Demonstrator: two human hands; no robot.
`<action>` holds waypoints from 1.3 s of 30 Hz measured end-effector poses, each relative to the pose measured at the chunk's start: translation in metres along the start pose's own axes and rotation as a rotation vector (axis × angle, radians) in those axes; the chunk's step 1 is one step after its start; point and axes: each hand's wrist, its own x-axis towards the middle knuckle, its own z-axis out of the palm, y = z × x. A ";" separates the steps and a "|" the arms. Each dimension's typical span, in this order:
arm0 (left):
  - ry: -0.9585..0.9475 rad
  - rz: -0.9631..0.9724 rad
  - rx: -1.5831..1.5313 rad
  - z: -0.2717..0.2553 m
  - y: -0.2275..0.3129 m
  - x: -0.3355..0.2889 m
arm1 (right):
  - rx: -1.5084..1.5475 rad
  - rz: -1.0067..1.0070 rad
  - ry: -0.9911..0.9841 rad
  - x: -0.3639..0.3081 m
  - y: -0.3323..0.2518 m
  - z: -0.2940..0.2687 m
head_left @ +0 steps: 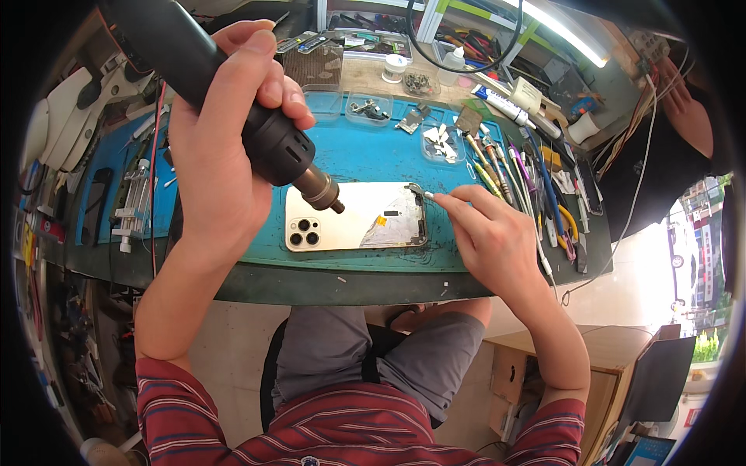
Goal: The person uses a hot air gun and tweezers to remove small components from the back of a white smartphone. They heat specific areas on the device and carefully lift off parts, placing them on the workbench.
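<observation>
A black hot air gun (268,144) is wrapped in my left hand (221,147). Its metal nozzle (318,189) slants down over the middle of a gold phone (334,203), apart from it. The phone lies back side up, with three camera lenses at its left end. Part of the gold back is gone at the right end, baring a grey inner plate (396,227) with an orange patch. My right hand (493,233) pinches a small pale-ended tool (430,195) at the phone's upper right corner. Fingers hide most of this tool, so its kind is unclear.
Under the phone lies a blue work mat (350,147). Several pens and hand tools (536,182) crowd the right side. Small clear boxes (368,109) of parts stand at the back. A metal clamp (134,206) sits at left. At far right, another person's arm (688,105) shows.
</observation>
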 end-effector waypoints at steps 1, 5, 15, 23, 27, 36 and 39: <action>-0.001 -0.004 0.001 0.000 0.000 0.000 | -0.003 0.005 -0.003 0.000 0.000 0.000; 0.000 -0.017 -0.014 -0.001 -0.001 0.000 | -0.013 0.029 -0.055 0.001 -0.003 -0.003; -0.015 -0.047 0.000 0.003 -0.008 0.001 | 0.007 -0.005 -0.101 0.012 0.003 -0.007; -0.010 -0.075 0.018 0.008 -0.025 0.002 | 0.084 0.038 -0.131 0.014 0.005 -0.007; 0.052 -0.018 -0.033 0.014 -0.051 0.007 | 0.181 0.107 -0.135 0.012 0.003 -0.003; 0.079 -0.013 0.027 0.029 -0.084 0.008 | 0.207 0.144 -0.141 0.012 0.001 -0.002; 0.077 -0.032 0.049 0.031 -0.084 0.006 | 0.187 0.133 -0.139 0.012 0.001 -0.001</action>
